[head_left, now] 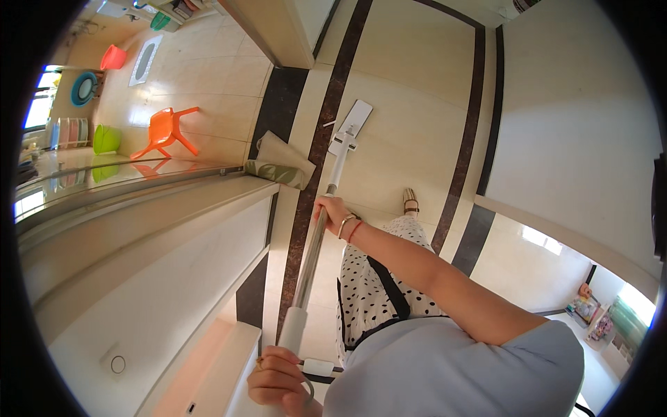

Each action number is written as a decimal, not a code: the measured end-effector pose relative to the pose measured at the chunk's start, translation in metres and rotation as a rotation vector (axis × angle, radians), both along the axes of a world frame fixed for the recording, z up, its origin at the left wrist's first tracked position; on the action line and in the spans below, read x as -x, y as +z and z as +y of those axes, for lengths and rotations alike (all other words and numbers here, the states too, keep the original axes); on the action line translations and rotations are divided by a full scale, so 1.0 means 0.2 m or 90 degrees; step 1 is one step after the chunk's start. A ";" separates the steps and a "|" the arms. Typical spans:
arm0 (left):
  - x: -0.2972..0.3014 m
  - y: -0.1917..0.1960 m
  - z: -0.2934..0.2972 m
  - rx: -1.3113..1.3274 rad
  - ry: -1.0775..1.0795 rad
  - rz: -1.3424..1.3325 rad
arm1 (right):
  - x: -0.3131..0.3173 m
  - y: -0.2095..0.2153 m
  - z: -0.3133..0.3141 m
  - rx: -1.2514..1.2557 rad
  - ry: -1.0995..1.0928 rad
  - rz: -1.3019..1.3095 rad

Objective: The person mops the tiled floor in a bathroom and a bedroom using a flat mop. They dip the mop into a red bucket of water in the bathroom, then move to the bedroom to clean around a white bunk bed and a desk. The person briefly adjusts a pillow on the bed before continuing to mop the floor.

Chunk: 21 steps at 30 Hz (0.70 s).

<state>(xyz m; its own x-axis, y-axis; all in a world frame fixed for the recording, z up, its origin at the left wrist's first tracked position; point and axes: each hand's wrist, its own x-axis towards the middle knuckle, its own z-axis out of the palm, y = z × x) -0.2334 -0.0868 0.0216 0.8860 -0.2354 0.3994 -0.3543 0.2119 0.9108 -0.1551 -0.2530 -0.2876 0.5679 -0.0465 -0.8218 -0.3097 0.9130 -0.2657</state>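
A flat mop with a long silvery pole slants across the hallway floor. Its white rectangular head rests on the cream tiles, across the edge of a dark brown border strip. My right hand is wrapped round the middle of the pole, with a bracelet and a red string at the wrist. Lower in the picture, my left hand grips the pole's upper end, by the white grip. Part of the left fingers is turned away. My sandalled foot stands on the tiles to the right of the pole.
A folded mat lies at the doorway on the left, close to the pole. Beyond it stand an orange plastic stool, a green bucket and a red bucket. White walls flank the hallway.
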 end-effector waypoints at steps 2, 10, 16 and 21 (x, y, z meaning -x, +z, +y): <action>0.06 0.04 -0.01 -0.056 -0.016 0.014 | 0.07 0.01 -0.02 0.032 0.026 -0.003; 0.26 -0.15 0.01 0.103 0.001 0.022 | 0.57 0.14 -0.30 0.174 0.018 0.101; 0.28 -0.13 -0.29 0.077 -0.376 -0.011 | 1.00 0.18 -0.81 0.273 -0.091 0.140; 0.36 -0.19 -0.90 0.070 -0.507 -0.001 | 1.25 0.12 -1.46 0.327 -0.229 0.141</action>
